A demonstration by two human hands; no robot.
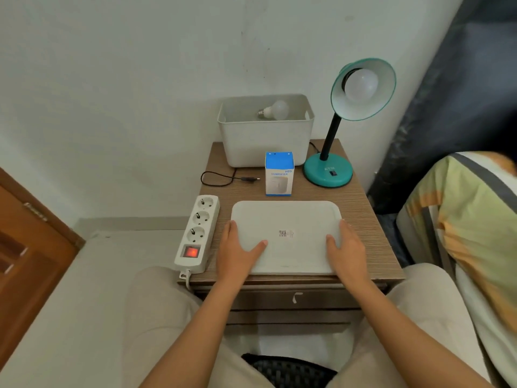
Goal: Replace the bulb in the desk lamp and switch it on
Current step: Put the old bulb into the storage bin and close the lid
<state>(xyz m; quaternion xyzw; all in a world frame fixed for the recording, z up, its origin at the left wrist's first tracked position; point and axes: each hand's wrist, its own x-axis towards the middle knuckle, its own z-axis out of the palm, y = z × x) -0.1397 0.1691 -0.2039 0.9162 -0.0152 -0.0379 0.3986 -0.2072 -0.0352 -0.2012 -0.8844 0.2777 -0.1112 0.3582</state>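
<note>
A teal desk lamp (pixel 328 171) stands at the back right of the small wooden table, its shade tilted toward me with a white unlit bulb (pixel 361 84) screwed in. A second white bulb (pixel 273 110) lies loose inside the white bin (pixel 265 141) at the back. My left hand (pixel 237 247) and my right hand (pixel 347 247) rest flat on the left and right edges of a white tray (pixel 285 219) turned upside down at the table's front. Both hands have fingers spread and grip nothing.
A blue and white humidifier box (pixel 279 175) stands between tray and bin. A black cable with a loose plug (pixel 223 179) lies to its left. A white power strip (pixel 197 233) with a lit red switch sits at the left edge. A bed (pixel 461 219) is on the right.
</note>
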